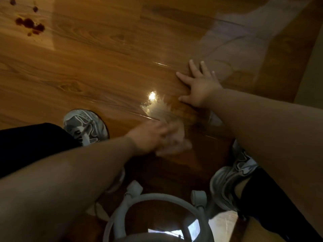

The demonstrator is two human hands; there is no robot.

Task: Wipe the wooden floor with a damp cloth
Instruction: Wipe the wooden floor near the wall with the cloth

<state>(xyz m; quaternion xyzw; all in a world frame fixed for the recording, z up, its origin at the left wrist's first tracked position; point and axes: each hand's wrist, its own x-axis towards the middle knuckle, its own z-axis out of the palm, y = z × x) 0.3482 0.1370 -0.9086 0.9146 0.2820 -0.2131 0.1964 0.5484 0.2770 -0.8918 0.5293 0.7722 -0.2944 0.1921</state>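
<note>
The glossy wooden floor [104,70] fills the view. My left hand [150,138] is blurred with motion low in the middle and holds a pale cloth [176,144] against the boards. A wet, shiny streak [157,109] lies just beyond the cloth. My right hand [201,84] rests flat on the floor to the right of the streak, fingers spread, holding nothing. Dark red stains [29,25] spot the floor at the far upper left, well away from both hands.
My two grey sneakers stand on the floor, one at the left [85,126] and one at the lower right [232,180]. A grey ring-shaped frame with stubby feet [157,205] sits at the bottom between my legs. A paler strip [311,72] borders the floor's right edge.
</note>
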